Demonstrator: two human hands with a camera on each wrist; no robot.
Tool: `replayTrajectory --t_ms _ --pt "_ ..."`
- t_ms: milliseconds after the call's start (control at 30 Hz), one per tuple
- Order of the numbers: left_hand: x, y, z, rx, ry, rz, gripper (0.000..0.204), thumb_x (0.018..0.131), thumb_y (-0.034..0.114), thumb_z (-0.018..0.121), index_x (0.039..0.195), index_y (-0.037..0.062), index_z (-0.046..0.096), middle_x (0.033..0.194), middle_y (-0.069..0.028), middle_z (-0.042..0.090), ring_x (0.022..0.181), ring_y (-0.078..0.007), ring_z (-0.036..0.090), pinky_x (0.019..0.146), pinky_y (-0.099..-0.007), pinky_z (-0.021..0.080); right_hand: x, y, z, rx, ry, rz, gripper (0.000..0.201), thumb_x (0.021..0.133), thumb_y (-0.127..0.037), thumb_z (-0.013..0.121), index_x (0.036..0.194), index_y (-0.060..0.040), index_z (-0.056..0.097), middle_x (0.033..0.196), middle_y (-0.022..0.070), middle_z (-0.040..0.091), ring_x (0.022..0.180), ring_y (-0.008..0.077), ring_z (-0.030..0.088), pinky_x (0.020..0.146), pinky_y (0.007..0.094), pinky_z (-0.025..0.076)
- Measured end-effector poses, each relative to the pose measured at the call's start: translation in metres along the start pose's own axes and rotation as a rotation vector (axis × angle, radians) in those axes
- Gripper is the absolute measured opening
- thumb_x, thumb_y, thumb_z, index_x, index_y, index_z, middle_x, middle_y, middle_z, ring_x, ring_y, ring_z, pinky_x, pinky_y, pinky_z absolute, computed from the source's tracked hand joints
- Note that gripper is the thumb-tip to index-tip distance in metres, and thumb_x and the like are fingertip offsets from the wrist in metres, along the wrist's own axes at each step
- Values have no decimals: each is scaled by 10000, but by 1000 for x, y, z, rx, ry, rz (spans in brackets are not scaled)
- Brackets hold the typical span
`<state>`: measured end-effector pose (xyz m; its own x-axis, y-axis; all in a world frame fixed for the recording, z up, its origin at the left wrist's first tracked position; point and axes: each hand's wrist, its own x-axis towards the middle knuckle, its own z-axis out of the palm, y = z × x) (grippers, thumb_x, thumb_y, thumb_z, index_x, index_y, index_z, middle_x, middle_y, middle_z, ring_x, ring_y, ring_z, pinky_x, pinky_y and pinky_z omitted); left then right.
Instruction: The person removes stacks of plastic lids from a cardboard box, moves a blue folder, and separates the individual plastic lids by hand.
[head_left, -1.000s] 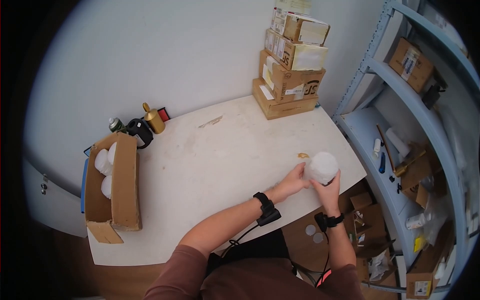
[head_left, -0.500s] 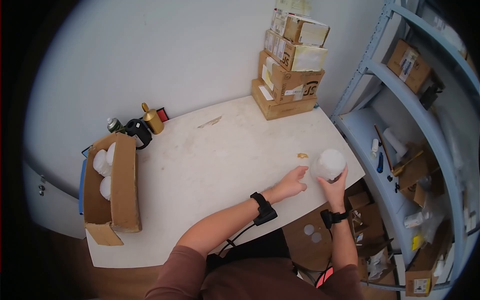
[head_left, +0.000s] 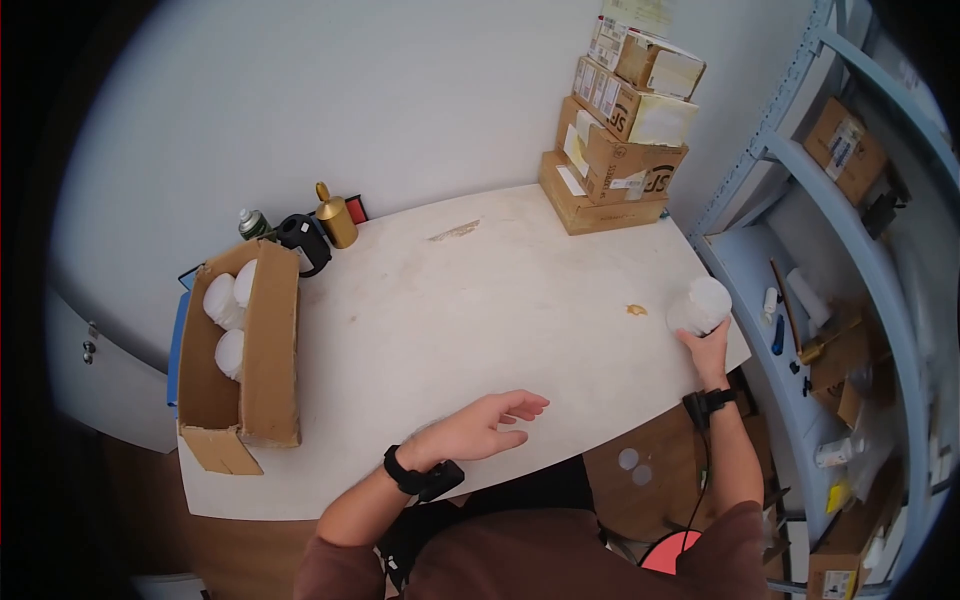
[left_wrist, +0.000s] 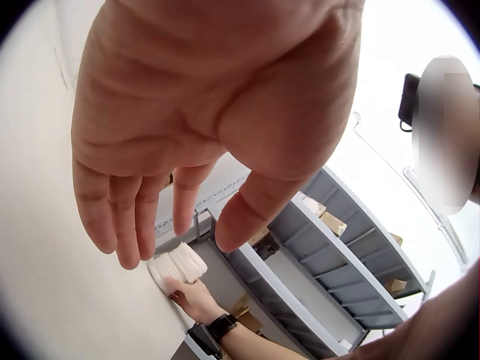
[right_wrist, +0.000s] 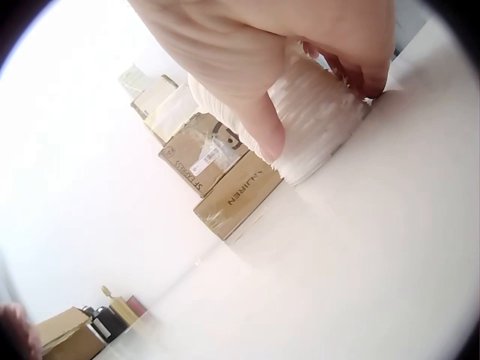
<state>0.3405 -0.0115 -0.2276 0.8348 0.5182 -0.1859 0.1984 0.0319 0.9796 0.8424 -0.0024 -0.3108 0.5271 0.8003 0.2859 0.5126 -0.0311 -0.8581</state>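
A round white bundle with a ridged, layered side (head_left: 708, 299) stands at the right end of the white table (head_left: 450, 330). My right hand (head_left: 708, 352) grips it from the near side, thumb on one flank and fingers round the other. In the right wrist view the bundle (right_wrist: 319, 120) sits low on the tabletop, partly covered by that hand. My left hand (head_left: 482, 425) hovers over the table's near edge, holding nothing, its fingers loosely extended. Similar white bundles (head_left: 230, 352) lie inside the open cardboard box (head_left: 272, 350) at the left.
Stacked cartons (head_left: 625, 150) stand at the back right. Behind the cardboard box are a gold can (head_left: 338, 222), a black container (head_left: 303, 246) and a green-and-white can (head_left: 254, 224). Grey-blue shelves (head_left: 735, 265) run beside the table's right edge. A brown mark (head_left: 636, 310) shows near the bundle.
My left hand has let go of the white bundle and drawn back left toward my body. My right hand has shifted the bundle rightward, toward the table's right edge. The view has turned slightly left.
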Motion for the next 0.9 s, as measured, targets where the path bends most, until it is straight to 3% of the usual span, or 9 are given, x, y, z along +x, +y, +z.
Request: replayTrajectory --t_ms 100,367,433,567,600,667,700,767,900 --pt "-50 7 -7 29 99 49 562 992 42 682 1539 34 554 1503 -124 627 1408 -255 595 1215 -428 459 24 8 -3 -18 -3 -27 933 766 -53 936 1516 22 387 1470 190 575 1380 295 566 1204 409 439" --pt "-222 89 -46 234 610 65 472 949 -13 680 1421 18 669 1387 -101 716 1303 -220 662 1125 -389 501 59 63 -13 48 78 158 1175 782 -32 941 1679 51 187 1637 241 442 1490 351 471 1256 423 382" --pt "-261 90 -70 234 806 79 491 933 -49 668 1420 13 665 1365 -105 722 1277 -200 667 1109 -369 518 35 39 -8 -92 123 261 1170 821 -38 908 1715 3 153 1696 240 382 1573 370 378 1265 438 365" --pt "-311 74 -156 333 1129 -57 438 940 15 684 1376 -30 665 1323 -113 733 1241 -230 683 1065 -378 552 -41 -26 25 -144 106 -22 1065 857 26 820 1717 -10 193 1704 264 367 1603 386 347 1306 445 294" --pt "-319 66 -179 338 1127 -55 438 940 15 684 1376 -30 665 1323 -113 733 1241 -230 683 1065 -378 552 -58 -47 35 -239 74 -167 1019 865 55 783 1711 -2 217 1702 273 367 1608 398 340 1318 449 270" --pt "-327 51 -219 634 1011 -426 490 925 90 722 1391 -43 652 1301 -136 741 1234 -268 688 1046 -390 567 -86 -80 52 -264 13 -236 1002 856 67 766 1702 14 233 1700 279 371 1607 406 340 1323 458 259" --pt "-324 49 -236 642 1013 -424 490 925 90 722 1391 -43 652 1301 -136 741 1234 -268 688 1046 -390 567 -97 -93 59 -295 -53 -306 985 847 79 750 1693 30 248 1698 285 374 1606 414 340 1328 467 249" --pt "-317 44 -266 826 802 -836 520 915 209 737 1369 -34 666 1237 -155 749 1204 -276 706 1020 -388 560 -111 -105 66 -255 -90 -355 958 842 93 741 1679 41 279 1696 281 382 1599 420 349 1327 469 258" --pt "-305 25 -313 998 688 -1044 581 930 324 761 1374 -40 678 1248 -174 763 1170 -288 723 998 -398 571 -128 -125 66 -256 -250 -360 875 866 76 727 1645 61 330 1663 279 419 1559 443 398 1304 484 311"
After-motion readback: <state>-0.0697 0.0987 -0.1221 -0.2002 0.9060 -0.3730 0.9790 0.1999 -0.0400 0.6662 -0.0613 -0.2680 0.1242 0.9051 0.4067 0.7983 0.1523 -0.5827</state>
